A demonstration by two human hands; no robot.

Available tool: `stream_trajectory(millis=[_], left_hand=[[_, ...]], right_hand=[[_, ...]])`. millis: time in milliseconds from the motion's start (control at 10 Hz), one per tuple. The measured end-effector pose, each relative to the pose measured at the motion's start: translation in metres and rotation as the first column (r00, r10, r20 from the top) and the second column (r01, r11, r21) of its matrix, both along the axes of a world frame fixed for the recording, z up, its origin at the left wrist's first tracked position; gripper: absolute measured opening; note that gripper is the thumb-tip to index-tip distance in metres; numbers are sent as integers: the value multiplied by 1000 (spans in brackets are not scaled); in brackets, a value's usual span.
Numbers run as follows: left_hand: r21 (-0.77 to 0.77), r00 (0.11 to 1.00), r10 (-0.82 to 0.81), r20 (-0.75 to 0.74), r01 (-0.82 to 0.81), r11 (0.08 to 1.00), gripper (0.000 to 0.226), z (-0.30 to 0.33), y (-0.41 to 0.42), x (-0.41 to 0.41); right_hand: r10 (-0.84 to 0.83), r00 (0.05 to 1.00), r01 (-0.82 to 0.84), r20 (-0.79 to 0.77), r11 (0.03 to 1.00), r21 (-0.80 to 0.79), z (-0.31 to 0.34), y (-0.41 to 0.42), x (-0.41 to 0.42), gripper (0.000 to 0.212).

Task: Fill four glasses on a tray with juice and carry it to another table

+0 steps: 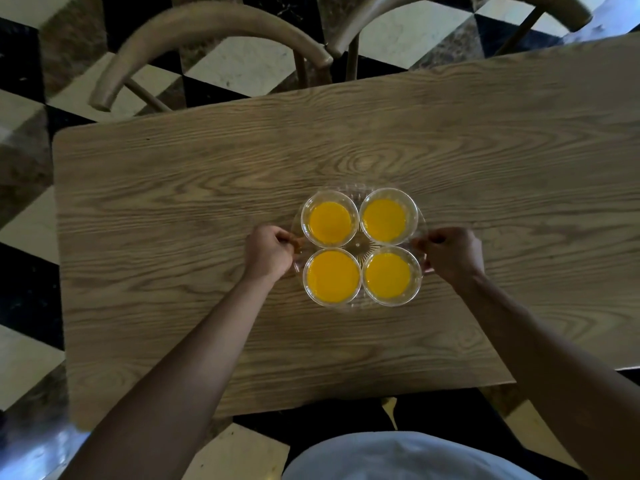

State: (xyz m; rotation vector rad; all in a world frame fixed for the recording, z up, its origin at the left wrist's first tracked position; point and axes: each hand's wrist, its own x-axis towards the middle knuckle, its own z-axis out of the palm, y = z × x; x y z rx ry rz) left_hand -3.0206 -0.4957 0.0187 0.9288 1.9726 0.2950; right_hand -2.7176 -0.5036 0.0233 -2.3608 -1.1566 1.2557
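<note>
Clear tray (360,243) sits over the middle of a wooden table (207,188); whether it rests on the surface or is just above it cannot be told. Four glasses on it in a two-by-two block, rims touching or nearly so: far-left glass (329,218), far-right glass (388,216), near-left glass (332,278), near-right glass (391,276). All four hold orange juice, upright. Left hand (268,251) has fingers curled round the tray's left edge. Right hand (450,253) grips the right edge the same way. Two wooden chairs, one (207,32) and another (415,8), stand at the table's far side on a checkered floor (235,67).
</note>
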Motion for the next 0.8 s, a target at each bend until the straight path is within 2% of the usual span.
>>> stream_trajectory(millis=[100, 200, 400, 500, 600, 700, 800], left_hand=[[1, 1000, 14, 15, -14, 1000, 23, 0, -3, 0], [19, 999, 32, 40, -32, 999, 6, -1, -7, 1], [101, 999, 48, 5, -49, 994, 14, -2, -18, 1], [113, 995, 97, 37, -100, 988, 11, -4, -24, 0], [170, 989, 141, 49, -147, 974, 9, -7, -34, -4], [214, 998, 61, -20, -56, 975, 16, 0, -40, -6], [273, 991, -65, -117, 95, 957, 30, 22, -54, -6]], right_hand=[[-5, 1000, 5, -5, 1000, 5, 0, -1, 0, 17], [0, 1000, 0, -6, 999, 34, 1, -6, 0, 26], [14, 998, -16, 55, 999, 36, 5, -10, 1, 42], [13, 996, -17, 89, 999, 45, 8, -12, 2, 45], [84, 991, -91, 108, 994, 65, 16, -22, 5, 28], [164, 980, -176, 114, 979, 104, 19, -29, 13, 17], [380, 910, -405, 165, 898, 168, 29, -41, 26, 36]])
